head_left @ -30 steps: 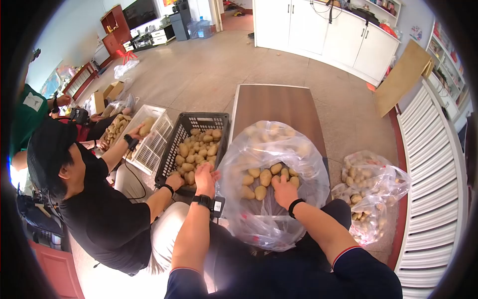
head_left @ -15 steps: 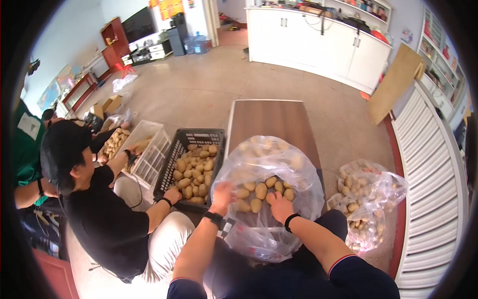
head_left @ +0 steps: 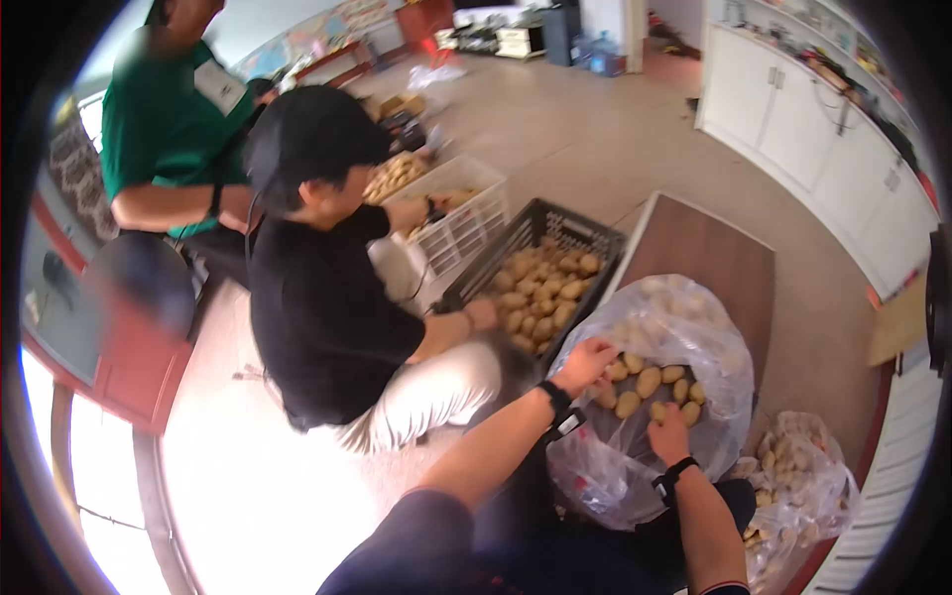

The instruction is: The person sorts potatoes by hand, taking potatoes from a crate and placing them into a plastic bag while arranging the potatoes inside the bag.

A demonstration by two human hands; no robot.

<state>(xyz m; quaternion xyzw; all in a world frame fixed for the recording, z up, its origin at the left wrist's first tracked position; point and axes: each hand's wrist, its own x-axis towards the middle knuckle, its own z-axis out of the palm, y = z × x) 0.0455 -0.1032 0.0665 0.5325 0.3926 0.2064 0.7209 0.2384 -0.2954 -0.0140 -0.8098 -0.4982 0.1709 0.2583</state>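
A clear plastic bag lies open before me, partly on the brown board, with loose potatoes inside its mouth. At the bag's left rim, my left hand is closed with its fingers curled over the plastic, beside the nearest potatoes. My right hand reaches in from the near side, and its fingertips close on a potato at the front of the group. More potatoes show dimly through the far side of the bag.
Left of the bag stands a black crate of potatoes, with a white crate behind it. A seated co-worker in a black cap reaches to both crates. Another person in green is beyond. A second potato bag lies right.
My view has swung left, bringing both people more fully into sight. My right hand has drawn back toward the near side of the potatoes; my left stays at the bag's left rim.
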